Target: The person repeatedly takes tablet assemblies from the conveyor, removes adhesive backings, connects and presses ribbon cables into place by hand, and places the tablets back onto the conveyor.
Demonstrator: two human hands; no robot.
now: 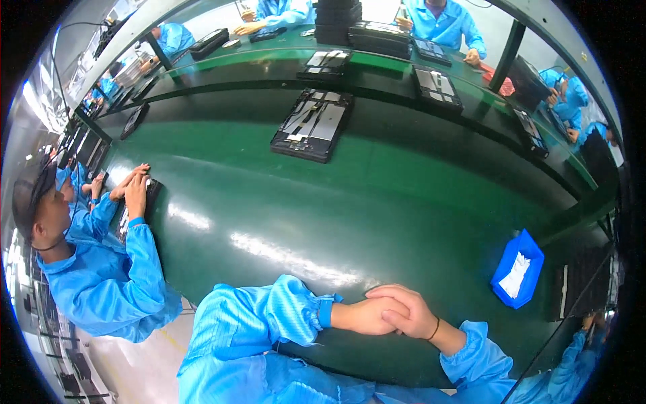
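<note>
- The hands are held together above the near edge of the green table (404,209), and the clock is read from them, with twelve o'clock pointing straight away from the body.
- The left hand (363,316) is brought in from nine o'clock and is partly covered by the right hand (416,315), whose fingers and thumb are folded over it; how far the left fingers are curled cannot be told, as they are mostly hidden.
- A thin dark band (435,329) is worn on the right wrist, and both forearms are covered by loose blue sleeves (293,310).
- The blue tray (535,259), the nearest thing to the hands, is set on the table between two and three o'clock, apart from them; a white item (515,275) is held in it.
- The opened device (311,125) is laid on the table at about eleven o'clock, well apart from the hands, with silvery panels exposed inside its black frame.
- Beyond it, a raised shelf (383,71) is stretched across; more opened devices (437,87) are rested along it.
- Just past nine o'clock, a co-worker in blue (108,283) is seated, with both hands placed on a dark device (155,192).
</note>
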